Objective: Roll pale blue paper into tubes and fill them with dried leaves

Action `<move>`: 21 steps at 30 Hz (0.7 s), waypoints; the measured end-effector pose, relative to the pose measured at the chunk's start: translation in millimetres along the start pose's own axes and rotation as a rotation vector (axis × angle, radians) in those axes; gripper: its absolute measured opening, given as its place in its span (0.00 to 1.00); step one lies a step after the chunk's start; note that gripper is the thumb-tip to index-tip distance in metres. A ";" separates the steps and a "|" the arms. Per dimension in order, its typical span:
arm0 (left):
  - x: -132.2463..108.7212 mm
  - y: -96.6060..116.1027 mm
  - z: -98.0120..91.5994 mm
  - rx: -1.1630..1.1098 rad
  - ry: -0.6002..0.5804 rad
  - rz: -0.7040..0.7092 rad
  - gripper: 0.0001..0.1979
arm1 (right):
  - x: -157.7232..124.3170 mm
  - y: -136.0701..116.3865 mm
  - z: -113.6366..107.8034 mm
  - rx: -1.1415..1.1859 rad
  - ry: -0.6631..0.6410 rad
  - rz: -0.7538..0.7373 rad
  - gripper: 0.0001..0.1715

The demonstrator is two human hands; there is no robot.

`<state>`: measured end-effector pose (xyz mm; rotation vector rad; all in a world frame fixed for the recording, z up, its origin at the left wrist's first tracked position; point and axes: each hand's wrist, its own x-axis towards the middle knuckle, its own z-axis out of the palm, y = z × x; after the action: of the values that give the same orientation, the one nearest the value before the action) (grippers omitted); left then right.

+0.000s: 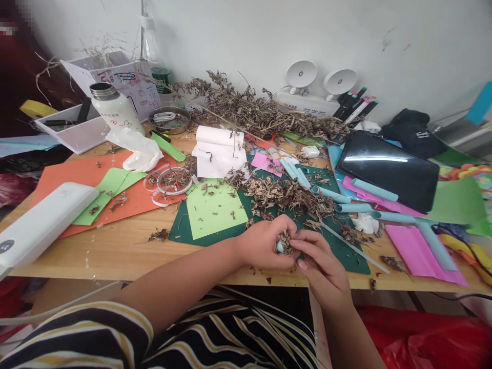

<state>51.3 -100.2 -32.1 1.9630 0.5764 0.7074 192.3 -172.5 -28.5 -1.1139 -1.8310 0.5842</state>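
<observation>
My left hand (265, 243) is wrapped round a light-blue paper tube (280, 247) just above the table's front edge. Crumpled dried leaves (285, 241) stick out of the tube's open end. From the right, my right hand (323, 261) meets it, its fingertips closed against those leaves and its thumb below them. Most of the tube is hidden in my left fist. Behind both hands, a heap of brown dried leaves (288, 195) lies on a dark green mat (246, 238). A light-green paper sheet (215, 210) with leaf crumbs lies left of the heap.
Several blue paper tubes (374, 189) lie to the right, near pink paper (415, 251) and a black tablet (388, 166). Dried stalks (246, 110) line the wall before a white router (307, 102). At left are a power bank (46, 220), orange paper (126, 212) and an open bottle (119, 110).
</observation>
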 end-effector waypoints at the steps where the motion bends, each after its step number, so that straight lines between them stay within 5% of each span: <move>1: 0.2 0.5 -0.4 0.006 -0.006 0.003 0.14 | 1.5 -1.0 0.0 -0.029 0.007 -0.011 0.22; 7: 1.4 3.5 -3.3 0.023 -0.039 -0.033 0.14 | 13.5 -12.2 -10.7 -0.498 -0.071 -0.216 0.18; 13: 0.2 4.9 -3.3 -0.090 -0.019 -0.054 0.15 | 28.3 -36.9 -24.4 -0.778 -0.348 -0.092 0.16; 17: -0.5 3.6 -2.0 -0.112 -0.030 0.001 0.15 | 25.9 -33.9 -29.4 -0.640 -0.383 -0.088 0.14; 21: -0.2 3.2 -1.9 -0.042 -0.046 -0.003 0.13 | 18.4 -17.2 -26.9 -0.251 -0.156 -0.040 0.15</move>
<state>50.1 -100.6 -28.6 1.9346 0.5324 0.6658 204.1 -166.2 5.8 -1.2212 -2.1007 0.4364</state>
